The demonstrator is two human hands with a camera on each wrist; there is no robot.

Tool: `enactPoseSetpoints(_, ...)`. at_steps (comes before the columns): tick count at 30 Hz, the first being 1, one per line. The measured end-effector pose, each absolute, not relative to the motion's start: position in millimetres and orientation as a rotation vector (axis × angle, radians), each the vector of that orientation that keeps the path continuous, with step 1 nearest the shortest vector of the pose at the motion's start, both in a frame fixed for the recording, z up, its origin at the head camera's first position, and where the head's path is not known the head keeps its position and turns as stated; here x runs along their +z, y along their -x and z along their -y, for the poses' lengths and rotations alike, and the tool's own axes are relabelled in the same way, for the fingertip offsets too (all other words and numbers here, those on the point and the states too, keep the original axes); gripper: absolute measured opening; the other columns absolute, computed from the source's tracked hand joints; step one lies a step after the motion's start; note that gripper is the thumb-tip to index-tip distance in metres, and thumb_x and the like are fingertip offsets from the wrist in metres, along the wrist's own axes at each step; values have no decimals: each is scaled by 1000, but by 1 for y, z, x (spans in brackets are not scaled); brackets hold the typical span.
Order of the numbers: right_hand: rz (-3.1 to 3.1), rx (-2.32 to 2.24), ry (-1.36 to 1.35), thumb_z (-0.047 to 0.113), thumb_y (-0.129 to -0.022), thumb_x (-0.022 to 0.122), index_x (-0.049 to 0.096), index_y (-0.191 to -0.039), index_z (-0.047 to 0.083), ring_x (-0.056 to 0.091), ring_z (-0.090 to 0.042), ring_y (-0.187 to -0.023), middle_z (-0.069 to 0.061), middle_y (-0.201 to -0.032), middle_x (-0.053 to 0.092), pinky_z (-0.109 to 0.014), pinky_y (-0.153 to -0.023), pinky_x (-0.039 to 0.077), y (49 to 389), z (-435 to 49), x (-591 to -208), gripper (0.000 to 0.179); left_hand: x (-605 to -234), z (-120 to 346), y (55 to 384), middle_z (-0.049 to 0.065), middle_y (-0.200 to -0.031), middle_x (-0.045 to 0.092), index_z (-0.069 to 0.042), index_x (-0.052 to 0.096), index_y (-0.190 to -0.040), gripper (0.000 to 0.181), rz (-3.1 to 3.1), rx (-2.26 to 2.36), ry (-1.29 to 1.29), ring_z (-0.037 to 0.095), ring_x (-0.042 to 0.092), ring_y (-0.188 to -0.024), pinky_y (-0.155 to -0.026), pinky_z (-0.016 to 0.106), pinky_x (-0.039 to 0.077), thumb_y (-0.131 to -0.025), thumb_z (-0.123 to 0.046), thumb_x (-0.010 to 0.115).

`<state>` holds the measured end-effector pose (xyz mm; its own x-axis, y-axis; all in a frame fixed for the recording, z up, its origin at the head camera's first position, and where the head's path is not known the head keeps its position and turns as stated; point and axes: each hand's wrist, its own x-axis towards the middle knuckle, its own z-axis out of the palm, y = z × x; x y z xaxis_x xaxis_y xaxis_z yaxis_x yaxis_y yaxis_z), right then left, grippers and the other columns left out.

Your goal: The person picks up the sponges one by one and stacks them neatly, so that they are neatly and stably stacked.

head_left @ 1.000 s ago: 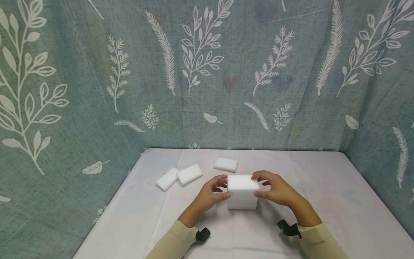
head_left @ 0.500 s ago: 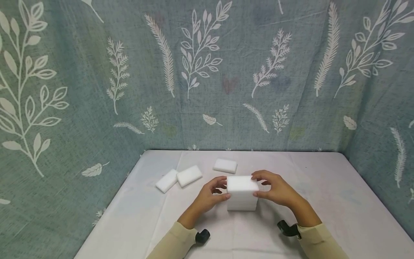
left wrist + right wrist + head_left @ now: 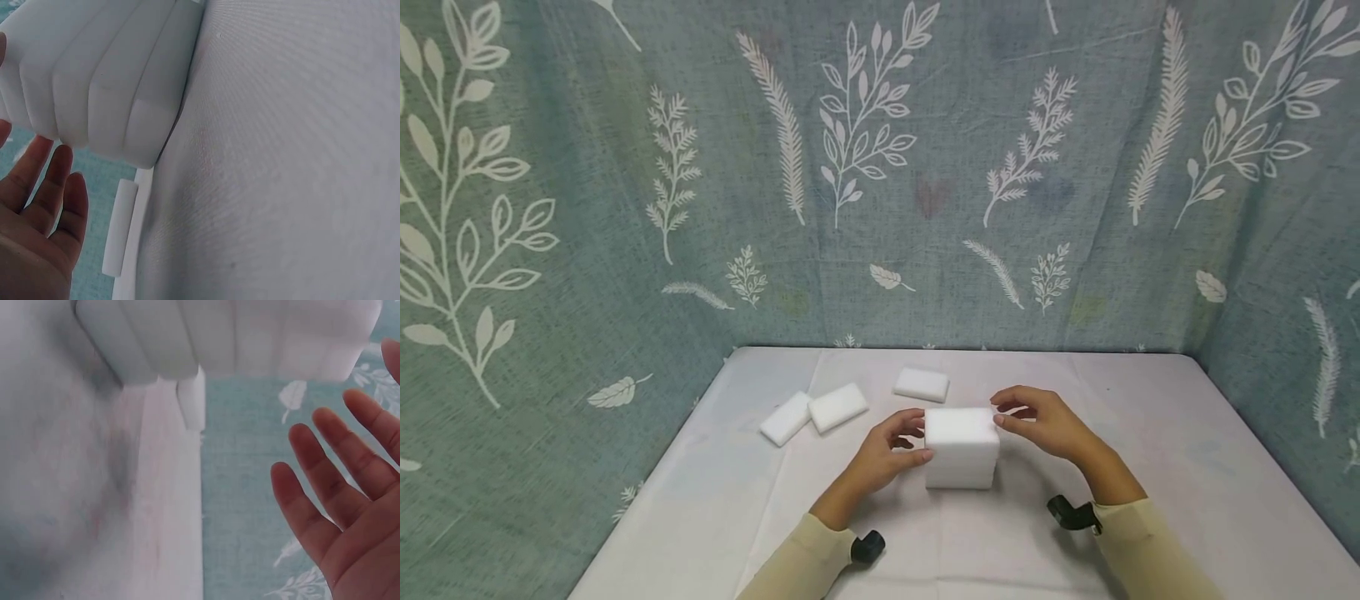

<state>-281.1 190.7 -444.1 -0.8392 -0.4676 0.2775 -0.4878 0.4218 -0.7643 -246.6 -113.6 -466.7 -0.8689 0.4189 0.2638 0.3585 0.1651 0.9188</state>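
Observation:
A neat stack of several white sponge blocks, seemingly melamine sponges, stands on the white-covered table. In the left wrist view its layers show pressed one against another. My left hand is at the stack's left side, thumb at the front corner and index finger toward the back one, its other fingers extended. On the other side, my right hand is slightly raised, its thumb near the top right edge. The right wrist view has the right hand's fingers spread and apart from the stack.
Two loose white sponges lie touching at the left of the table. Another sponge lies flat behind the stack. A green leaf-patterned curtain encloses the back and sides.
My right hand has come off the stack's right side, moving slightly up and to the right. The left hand and the stack look the same.

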Motion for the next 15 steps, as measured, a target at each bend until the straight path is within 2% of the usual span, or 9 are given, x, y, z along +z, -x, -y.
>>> enactPoseSetpoints(8, 2748, 1359, -828, 33, -93, 67, 66, -118, 14, 61, -24, -107, -9, -117, 65, -42, -90, 51, 304, -190, -444, 31, -480, 115, 254, 16, -124, 60, -5, 52, -136, 58, -2373, 1822, -756, 44, 54, -111, -93, 58, 43, -84, -11, 77)
enactPoseSetpoints(12, 2757, 1397, -868, 32, -93, 68, 66, -117, 11, 62, -25, -107, -8, -117, 65, -41, -90, 51, 314, -188, -443, 32, -495, 116, 262, 14, -125, 60, -9, 52, -136, 58, -2388, 1826, -751, 41, 54, -113, -93, 55, 44, -84, -11, 77)
enactPoseSetpoints(15, 2756, 1424, -905, 32, -91, 70, 66, -117, 11, 63, -26, -105, -7, -115, 65, -42, -88, 52, 317, -185, -440, 34, -497, 118, 265, 8, -125, 61, -14, 53, -136, 58, -2399, 1817, -751, 36, 55, -114, -93, 48, 46, -84, -15, 78)
